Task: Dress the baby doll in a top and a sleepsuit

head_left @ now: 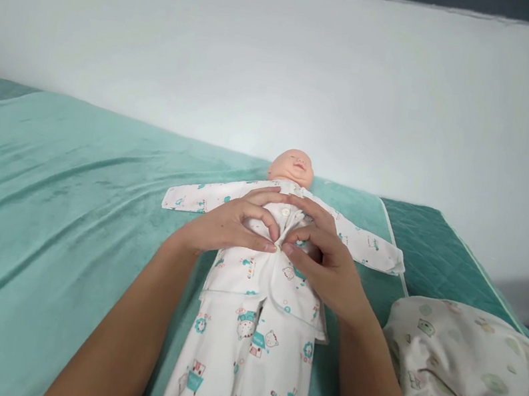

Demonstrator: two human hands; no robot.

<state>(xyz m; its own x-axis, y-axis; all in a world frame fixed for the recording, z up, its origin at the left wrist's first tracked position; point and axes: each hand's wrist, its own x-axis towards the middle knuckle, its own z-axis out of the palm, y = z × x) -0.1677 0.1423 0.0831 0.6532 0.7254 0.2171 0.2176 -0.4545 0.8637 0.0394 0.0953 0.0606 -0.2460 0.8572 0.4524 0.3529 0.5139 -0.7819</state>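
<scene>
A baby doll (292,167) lies on its back, dressed in a white printed pajama top (244,274) and matching pants (212,358). Both sleeves stretch out to the sides. At the middle of the chest, my left hand (243,221) pinches the front edge of the top beside a button. Facing it, my right hand (322,245) pinches the other front edge, and the fingertips of both hands nearly meet. Above them a white button (286,212) shows on the front placket. Below my fingers the two front edges hang slightly apart.
A teal blanket (62,225) covers the bed under the doll. To the right lies a crumpled white cloth (461,386) with a green print, near a darker quilted teal cover (423,245). Behind the bed rises a white wall (286,66).
</scene>
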